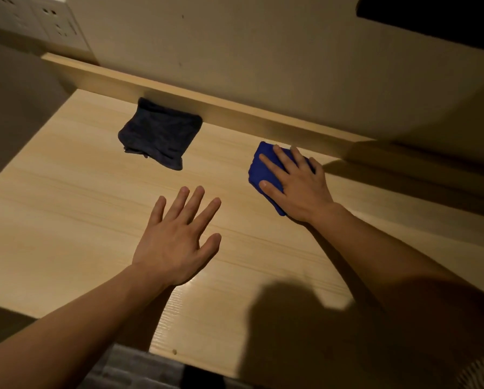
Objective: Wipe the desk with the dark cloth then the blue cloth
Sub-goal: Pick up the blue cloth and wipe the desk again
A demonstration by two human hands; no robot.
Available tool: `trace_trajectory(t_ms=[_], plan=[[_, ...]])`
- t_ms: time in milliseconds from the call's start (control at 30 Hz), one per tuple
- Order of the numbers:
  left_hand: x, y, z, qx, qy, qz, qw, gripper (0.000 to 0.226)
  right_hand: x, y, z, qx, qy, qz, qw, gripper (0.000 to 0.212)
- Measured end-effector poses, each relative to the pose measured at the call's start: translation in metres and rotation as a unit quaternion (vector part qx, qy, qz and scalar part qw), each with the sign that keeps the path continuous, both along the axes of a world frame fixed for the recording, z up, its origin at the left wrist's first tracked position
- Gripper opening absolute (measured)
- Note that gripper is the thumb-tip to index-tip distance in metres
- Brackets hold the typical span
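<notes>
The blue cloth (266,171) lies flat under our right hand (297,183), fingers spread and pressing it to the desk (67,209), palm on its near end; its long axis runs away from us. The dark cloth (159,134) sits untouched, ahead and left of our left hand (176,242), which hovers open, holding nothing, and is the nearer one to it.
</notes>
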State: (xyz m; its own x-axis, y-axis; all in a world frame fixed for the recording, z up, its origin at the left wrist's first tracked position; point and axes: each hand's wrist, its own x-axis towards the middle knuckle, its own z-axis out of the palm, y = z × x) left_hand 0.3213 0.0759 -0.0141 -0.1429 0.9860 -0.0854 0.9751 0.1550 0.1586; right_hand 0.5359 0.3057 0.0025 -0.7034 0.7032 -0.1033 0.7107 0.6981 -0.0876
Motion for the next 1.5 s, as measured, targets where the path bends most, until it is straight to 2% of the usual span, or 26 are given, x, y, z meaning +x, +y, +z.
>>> trace_trajectory(t_ms=[300,633,800,967,1067,1167,1233,1300,1400,1500], plan=[[-0.002,0.002,-0.003,-0.003,0.0,0.002,1.0,0.069,0.03,-0.074,-0.004,-0.018,0.004,0.017,1.0,0.067],[0.001,0.004,0.002,-0.004,-0.013,-0.005,1.0,0.073,0.062,-0.197,0.001,-0.041,0.011,0.002,0.999,0.063],[0.002,0.003,0.006,-0.008,-0.017,-0.018,1.0,0.075,0.047,-0.263,0.002,-0.051,0.013,-0.014,0.998,0.062],[-0.004,0.003,0.008,-0.02,-0.025,-0.034,0.999,0.077,0.022,-0.314,0.009,-0.076,0.018,0.034,0.996,0.061],[-0.005,0.004,0.011,-0.03,-0.043,-0.037,0.998,0.074,0.018,-0.337,0.013,-0.112,0.051,0.069,0.99,0.055],[0.002,-0.002,0.016,-0.016,-0.077,-0.043,0.996,0.071,0.021,-0.347,0.024,-0.202,0.111,0.081,0.97,0.048],[0.016,-0.009,0.018,0.005,-0.086,-0.062,0.994,0.069,0.028,-0.349,0.034,-0.246,0.158,0.053,0.955,0.047],[0.034,-0.011,0.02,0.012,-0.095,-0.077,0.992,0.068,0.043,-0.343,0.046,-0.252,0.205,0.0,0.946,0.049],[0.055,-0.006,0.022,0.0,-0.112,-0.067,0.991,0.066,0.075,-0.315,0.066,-0.218,0.273,-0.08,0.934,0.046],[0.069,-0.005,0.017,-0.016,-0.102,-0.042,0.994,0.067,0.101,-0.262,0.083,-0.178,0.268,-0.13,0.938,0.042]])
